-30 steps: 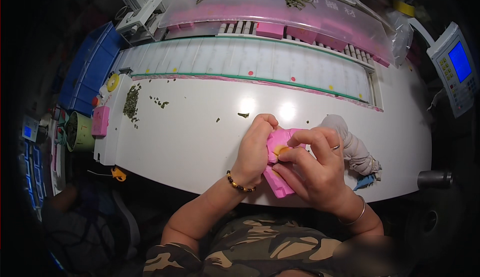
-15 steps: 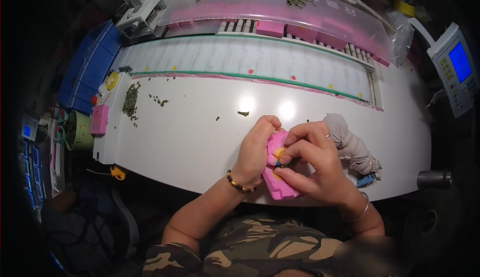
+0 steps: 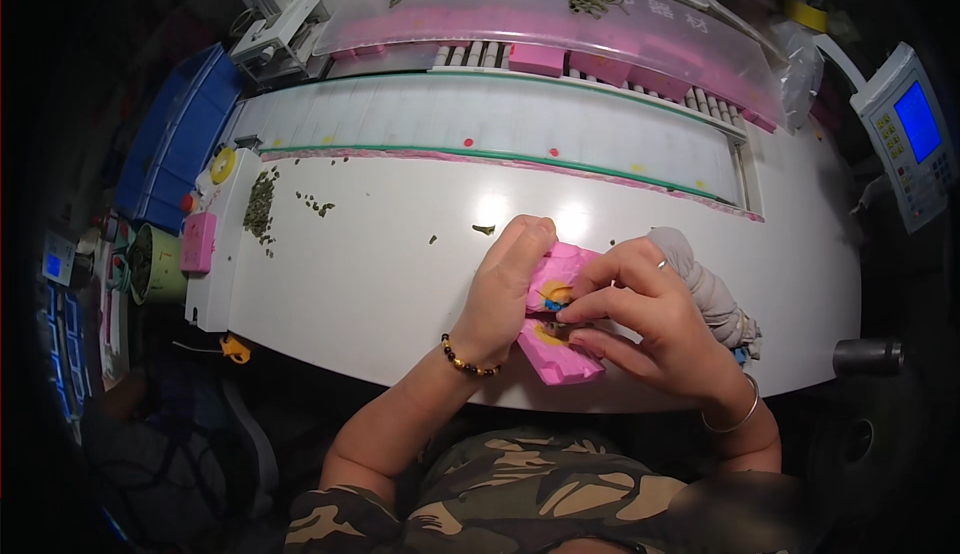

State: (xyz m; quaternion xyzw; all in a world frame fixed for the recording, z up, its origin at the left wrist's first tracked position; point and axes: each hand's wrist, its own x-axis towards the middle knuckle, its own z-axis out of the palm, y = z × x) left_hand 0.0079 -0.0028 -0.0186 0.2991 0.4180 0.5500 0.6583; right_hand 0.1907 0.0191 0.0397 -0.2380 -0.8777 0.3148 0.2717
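Note:
A pink rubber mold [image 3: 560, 362] with yellow and blue patches inside is spread apart along its split, just above the table's near edge. My left hand [image 3: 505, 289] is wrapped round its left side, fingers curled behind it. My right hand [image 3: 640, 304] comes in from the right, its thumb and fingertips bent together at the gap between the mold's two halves. Whatever those fingertips pinch is too small and covered to name. A grey cloth bundle [image 3: 705, 299] lies right beside my right hand.
On the white table [image 3: 350, 284] lie dark green crumbs [image 3: 260, 209] at the left and one green scrap [image 3: 484, 230]. Behind runs a white conveyor belt [image 3: 400, 119] with a green edge. A keypad unit with a blue screen [image 3: 912, 129] stands right, a blue bin [image 3: 180, 134] left.
The mold's halves are spread wider and the mold has tilted slightly, my left hand shifting a little away and left. The belt's coloured dots have moved left.

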